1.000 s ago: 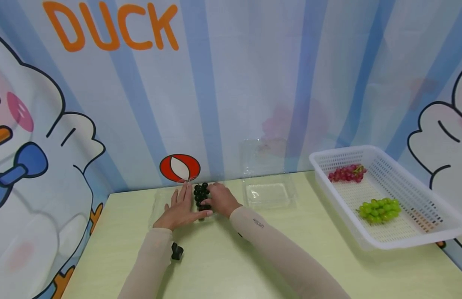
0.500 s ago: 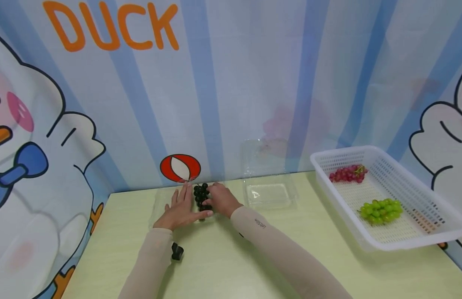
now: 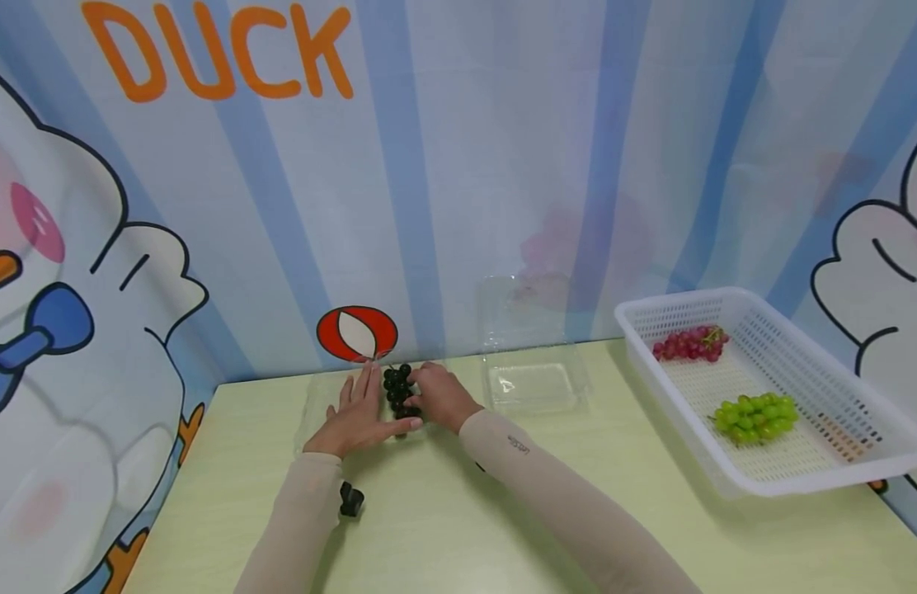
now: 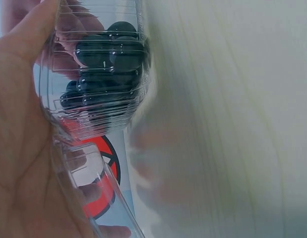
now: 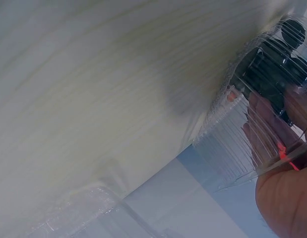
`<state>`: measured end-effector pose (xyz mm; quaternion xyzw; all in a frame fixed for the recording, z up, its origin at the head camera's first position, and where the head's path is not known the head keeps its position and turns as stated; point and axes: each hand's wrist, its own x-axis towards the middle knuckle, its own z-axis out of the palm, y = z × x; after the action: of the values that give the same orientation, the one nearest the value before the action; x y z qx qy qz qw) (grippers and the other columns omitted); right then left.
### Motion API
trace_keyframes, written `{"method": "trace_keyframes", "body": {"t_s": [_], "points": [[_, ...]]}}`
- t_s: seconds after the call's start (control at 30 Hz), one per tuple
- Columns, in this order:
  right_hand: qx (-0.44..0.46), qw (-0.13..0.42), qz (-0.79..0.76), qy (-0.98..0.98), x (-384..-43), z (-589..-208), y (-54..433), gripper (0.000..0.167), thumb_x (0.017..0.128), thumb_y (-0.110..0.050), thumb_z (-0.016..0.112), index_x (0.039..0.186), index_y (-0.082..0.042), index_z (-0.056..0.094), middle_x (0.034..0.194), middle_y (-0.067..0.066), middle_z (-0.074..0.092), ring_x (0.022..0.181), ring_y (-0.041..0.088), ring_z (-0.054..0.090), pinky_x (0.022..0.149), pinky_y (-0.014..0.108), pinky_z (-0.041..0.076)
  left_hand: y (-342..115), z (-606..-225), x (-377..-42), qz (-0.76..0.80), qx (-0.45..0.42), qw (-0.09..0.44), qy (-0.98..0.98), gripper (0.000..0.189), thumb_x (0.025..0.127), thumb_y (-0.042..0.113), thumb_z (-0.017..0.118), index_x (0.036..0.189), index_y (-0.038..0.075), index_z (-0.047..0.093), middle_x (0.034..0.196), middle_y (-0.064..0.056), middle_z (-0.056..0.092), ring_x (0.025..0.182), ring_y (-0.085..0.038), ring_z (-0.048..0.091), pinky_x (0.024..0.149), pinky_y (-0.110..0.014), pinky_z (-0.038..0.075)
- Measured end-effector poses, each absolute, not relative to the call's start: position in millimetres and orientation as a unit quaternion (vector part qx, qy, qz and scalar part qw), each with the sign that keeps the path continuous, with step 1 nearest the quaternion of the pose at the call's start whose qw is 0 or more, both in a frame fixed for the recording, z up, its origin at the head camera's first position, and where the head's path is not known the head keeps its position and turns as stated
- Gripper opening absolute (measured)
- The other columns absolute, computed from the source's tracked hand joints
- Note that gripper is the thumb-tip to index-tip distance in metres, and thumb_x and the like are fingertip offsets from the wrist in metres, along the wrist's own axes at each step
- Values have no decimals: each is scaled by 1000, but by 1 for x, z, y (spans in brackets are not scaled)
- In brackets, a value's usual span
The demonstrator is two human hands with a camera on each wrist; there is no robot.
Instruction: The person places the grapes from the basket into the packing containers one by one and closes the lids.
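A bunch of black grapes (image 3: 397, 386) lies in a clear plastic clamshell box (image 4: 101, 119) at the back of the table. My left hand (image 3: 355, 421) spreads flat over the box's left part, its fingers straight and its thumb along the near rim. From the right, my right hand (image 3: 445, 398) reaches into the box with bent fingers and holds the bunch at its side. Through the ribbed wall in the right wrist view, the right fingers (image 5: 265, 119) show against the dark grapes (image 5: 270, 69).
Right of the hands stands a second clear clamshell box (image 3: 536, 389), its lid raised against the striped curtain (image 3: 488, 165). A white perforated basket (image 3: 677, 421) at the right holds red grapes (image 3: 688, 344) and green grapes (image 3: 755, 418). A dark wrist-camera piece (image 3: 350, 500) sits by the left sleeve.
Both hands keep their places at the box. The right fingers and the black grapes shift only very slightly.
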<state>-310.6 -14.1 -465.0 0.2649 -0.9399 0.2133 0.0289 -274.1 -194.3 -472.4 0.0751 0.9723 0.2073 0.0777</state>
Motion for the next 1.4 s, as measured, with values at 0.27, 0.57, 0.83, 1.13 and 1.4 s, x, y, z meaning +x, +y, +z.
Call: {"method": "trace_keyframes", "body": {"t_s": [0.27,0.57,0.83,1.13,1.4], "points": [[274,36,202,-939,-311,-466,-13,34,91,-23,78,119,-4,74,113,11,71,100,22,69,90,32,57,-194,-472,-273,210,76,80,972,129,78,85,58,164,14,-5,171,-10,-9,155,-46,-5,107,-84,10],[283,48,197,-938,-311,-466,-10,29,91,-21,78,117,-6,76,112,9,72,101,21,70,88,31,58,-194,-472,-273,209,78,81,971,128,78,86,57,164,15,-6,171,-8,-11,155,-45,-6,107,-84,10],[288,58,172,-940,-310,-465,-9,29,92,-23,78,117,-10,77,111,5,74,102,19,69,89,32,57,-193,-472,-273,215,78,82,970,128,78,85,59,164,13,-4,171,-9,-10,155,-45,-6,107,-84,10],[279,67,155,-945,-308,-462,-7,29,92,-27,77,118,-14,77,112,1,74,103,17,69,88,32,58,-193,-473,-275,211,76,81,971,130,77,86,58,165,12,-2,171,-9,-10,155,-46,-5,107,-84,10],[271,81,152,-947,-308,-457,-5,29,93,-29,77,118,-15,78,113,0,75,104,19,66,90,34,58,-194,-473,-275,208,78,78,972,130,78,86,58,164,11,-3,171,-11,-8,154,-48,-3,107,-84,11]]}}
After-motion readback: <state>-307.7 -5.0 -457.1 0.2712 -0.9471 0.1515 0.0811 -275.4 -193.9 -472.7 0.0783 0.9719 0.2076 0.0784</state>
